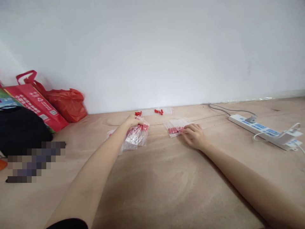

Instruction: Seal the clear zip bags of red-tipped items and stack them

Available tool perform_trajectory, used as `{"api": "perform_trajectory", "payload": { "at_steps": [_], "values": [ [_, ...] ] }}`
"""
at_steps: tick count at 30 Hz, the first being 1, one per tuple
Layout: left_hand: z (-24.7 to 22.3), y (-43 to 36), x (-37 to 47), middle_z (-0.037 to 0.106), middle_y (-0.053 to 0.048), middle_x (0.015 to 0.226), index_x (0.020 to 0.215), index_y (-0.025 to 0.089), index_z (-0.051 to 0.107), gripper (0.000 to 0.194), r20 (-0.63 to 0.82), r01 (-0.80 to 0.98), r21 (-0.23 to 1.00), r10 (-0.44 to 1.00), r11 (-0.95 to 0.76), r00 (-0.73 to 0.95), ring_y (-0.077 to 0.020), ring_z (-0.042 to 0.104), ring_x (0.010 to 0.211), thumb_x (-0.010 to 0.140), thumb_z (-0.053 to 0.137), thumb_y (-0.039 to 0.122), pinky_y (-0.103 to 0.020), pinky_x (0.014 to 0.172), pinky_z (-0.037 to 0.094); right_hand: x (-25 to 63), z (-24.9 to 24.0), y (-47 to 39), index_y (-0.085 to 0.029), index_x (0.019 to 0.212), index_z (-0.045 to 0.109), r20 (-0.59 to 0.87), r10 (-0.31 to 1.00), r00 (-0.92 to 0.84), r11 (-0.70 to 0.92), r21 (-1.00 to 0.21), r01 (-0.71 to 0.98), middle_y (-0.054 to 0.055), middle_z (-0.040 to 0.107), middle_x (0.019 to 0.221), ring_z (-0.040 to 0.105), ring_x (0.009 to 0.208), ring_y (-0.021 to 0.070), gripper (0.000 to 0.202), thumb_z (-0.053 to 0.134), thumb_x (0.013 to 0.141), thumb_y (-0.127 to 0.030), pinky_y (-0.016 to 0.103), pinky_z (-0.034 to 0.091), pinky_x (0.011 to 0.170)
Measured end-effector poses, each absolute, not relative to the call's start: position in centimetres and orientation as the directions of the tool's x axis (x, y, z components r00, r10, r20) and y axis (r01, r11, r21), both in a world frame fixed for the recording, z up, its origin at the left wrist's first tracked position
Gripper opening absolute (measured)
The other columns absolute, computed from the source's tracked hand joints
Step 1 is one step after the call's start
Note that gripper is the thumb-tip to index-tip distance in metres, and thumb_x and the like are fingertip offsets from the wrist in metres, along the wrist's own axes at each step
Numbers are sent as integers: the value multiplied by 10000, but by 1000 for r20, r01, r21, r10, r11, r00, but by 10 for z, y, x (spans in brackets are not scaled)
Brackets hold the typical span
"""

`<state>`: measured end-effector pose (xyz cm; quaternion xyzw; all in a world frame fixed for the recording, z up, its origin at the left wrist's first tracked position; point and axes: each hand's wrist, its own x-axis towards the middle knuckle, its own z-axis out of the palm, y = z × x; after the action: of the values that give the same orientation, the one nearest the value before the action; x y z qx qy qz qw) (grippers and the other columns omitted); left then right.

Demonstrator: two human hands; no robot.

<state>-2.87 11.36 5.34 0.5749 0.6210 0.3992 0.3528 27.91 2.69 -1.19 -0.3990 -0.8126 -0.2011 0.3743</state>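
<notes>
My left hand reaches over a pile of clear zip-lock bags with red pieces inside. Its fingers are closed at the upper edge of the top bag; the exact hold is partly hidden. Just beyond its fingertips lie a few loose red pieces. To the right, my right hand has its fingers curled on the edge of another clear zip-lock bag, with a row of red pieces along its near side. At the back, more red pieces rest on flat clear plastic.
A white power strip with plugs and grey cables lies at right. On the left stand a red plastic bag, a red printed bag and a black bag. A wall borders the wooden table at the back.
</notes>
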Motion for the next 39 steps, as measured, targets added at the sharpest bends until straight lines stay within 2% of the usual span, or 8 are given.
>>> {"api": "perform_trajectory", "payload": {
  "at_steps": [3, 6, 13, 16, 20, 24, 32, 39],
  "values": [
    [68, 101, -21, 610, -27, 586, 650, 111, 587, 338, 60, 356, 934, 995, -29, -75, -154, 574, 546, 384, 762, 225, -294, 568, 478, 255, -9, 22, -222, 905, 580, 692, 507, -514, 664, 66, 745, 37, 593, 964, 498, 890, 190, 158, 497, 775, -252, 348, 337, 759],
    [76, 83, -12, 617, -20, 667, 710, 121, 568, 356, 319, 199, 933, 945, -299, -76, -130, 583, 622, 444, 753, 268, -267, 630, 481, 235, -7, 20, -210, 934, 570, 705, 524, -477, 671, 2, 741, 55, 598, 957, 505, 882, 203, 180, 484, 784, -260, 366, 348, 751],
    [44, 38, 11, 558, 4, 670, 609, 142, 470, 318, 648, 36, 762, 758, -647, -79, -133, 593, 691, 535, 731, 308, -282, 654, 500, 203, -13, 19, -154, 1082, 426, 715, 662, -224, 695, -474, 540, 65, 571, 863, 503, 554, 91, 316, 475, 788, -262, 249, 437, 538],
    [29, 24, 15, 522, -1, 689, 581, 138, 463, 280, 715, 75, 697, 699, -713, -12, -144, 600, 737, 593, 706, 277, -285, 664, 504, 196, -13, 16, -175, 1184, 329, 735, 648, -199, 733, -532, 423, 88, 543, 969, 515, 556, 77, 466, 510, 775, -306, 239, 454, 529],
    [19, 8, 13, 523, -30, 751, 603, 138, 480, 194, 731, 156, 631, 650, -760, 209, -141, 593, 757, 692, 626, 229, -278, 665, 500, 198, -11, 9, -209, 1133, 400, 803, 542, -245, 804, -413, 427, 62, 556, 926, 542, 658, 103, 355, 484, 791, -252, 263, 474, 625],
    [14, -3, 4, 539, -41, 797, 738, 155, 533, 78, 693, 333, 507, 606, -795, 390, -137, 559, 775, 720, 594, 201, -299, 709, 485, 206, -14, 5, -211, 985, 529, 803, 412, -431, 870, -206, 447, 65, 555, 912, 549, 802, 126, 214, 428, 802, -166, 252, 473, 666],
    [5, -8, -13, 553, -48, 884, 894, 177, 560, 132, 615, 566, 219, 563, -795, 552, -131, 560, 812, 774, 506, 181, -259, 716, 489, 215, -20, 14, -196, 856, 602, 723, 332, -606, 847, 54, 529, 42, 581, 797, 536, 682, 92, 220, 388, 837, -150, 197, 424, 569],
    [-1, 0, -17, 626, -30, 779, 744, 166, 610, 179, 645, 562, -86, 384, -822, 661, -114, 601, 704, 811, 445, 159, -220, 639, 505, 216, -21, 16, -189, 765, 602, 752, 312, -580, 742, 188, 643, 20, 579, 690, 490, 596, 90, 207, 411, 836, -155, 224, 374, 574]
  ]
}}
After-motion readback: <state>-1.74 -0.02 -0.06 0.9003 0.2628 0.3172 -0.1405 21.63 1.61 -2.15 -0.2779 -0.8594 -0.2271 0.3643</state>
